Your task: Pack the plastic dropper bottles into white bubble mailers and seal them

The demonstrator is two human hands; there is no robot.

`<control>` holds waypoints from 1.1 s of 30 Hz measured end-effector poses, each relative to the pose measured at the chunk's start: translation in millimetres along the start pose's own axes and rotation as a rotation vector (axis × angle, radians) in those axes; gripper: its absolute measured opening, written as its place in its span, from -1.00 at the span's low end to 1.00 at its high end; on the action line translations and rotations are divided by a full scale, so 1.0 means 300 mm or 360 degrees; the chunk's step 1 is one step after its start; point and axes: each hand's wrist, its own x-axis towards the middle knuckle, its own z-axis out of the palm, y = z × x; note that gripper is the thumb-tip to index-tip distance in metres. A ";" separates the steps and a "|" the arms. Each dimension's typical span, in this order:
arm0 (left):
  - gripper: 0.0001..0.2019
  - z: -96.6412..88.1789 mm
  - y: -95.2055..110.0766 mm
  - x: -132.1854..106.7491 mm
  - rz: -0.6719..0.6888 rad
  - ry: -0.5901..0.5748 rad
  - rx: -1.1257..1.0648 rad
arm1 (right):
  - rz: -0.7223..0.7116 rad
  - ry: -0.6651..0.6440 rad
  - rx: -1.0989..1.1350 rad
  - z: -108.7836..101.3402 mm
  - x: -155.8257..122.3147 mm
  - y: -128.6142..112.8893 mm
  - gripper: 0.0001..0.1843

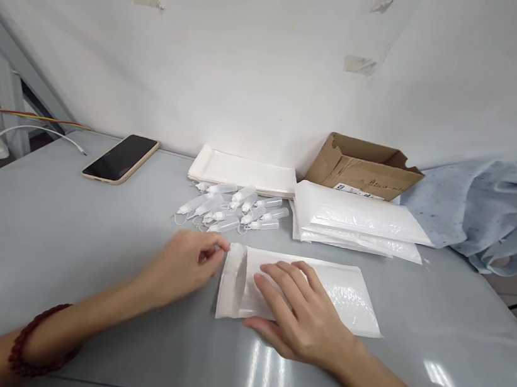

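A white bubble mailer (357, 295) lies flat on the grey table in front of me, its flap end (230, 282) to the left and its mouth slightly gaping. Across its middle rests my right hand (300, 313), open, fingers spread and thumb at the near edge. My left hand (189, 267) is curled, with its index fingertip at the flap's far left corner. Whether thumb and finger pinch anything there cannot be made out. Just beyond the mailer lie several small clear plastic dropper bottles (232, 206) with white caps, in a loose pile.
Flat white mailers (247, 171) are stacked by the wall. More padded mailers (364, 217) lie in front of an open cardboard box (367, 166). A phone (121, 159) and a white cable (33, 128) are at left, a light blue cloth (476, 203) at right.
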 end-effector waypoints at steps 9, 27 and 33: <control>-0.64 0.010 0.010 0.005 -0.0238 -0.0644 -0.0195 | -0.0045 -0.0205 0.0122 0.029 -0.001 -0.029 -0.61; -0.74 0.118 -0.047 -0.023 0.1389 0.0173 0.0674 | -0.0265 0.0133 -0.0080 0.019 -0.015 -0.054 -0.73; -0.70 0.134 -0.053 -0.025 0.1563 0.0266 0.0868 | -0.0363 0.0014 -0.0098 0.029 -0.018 -0.071 -0.69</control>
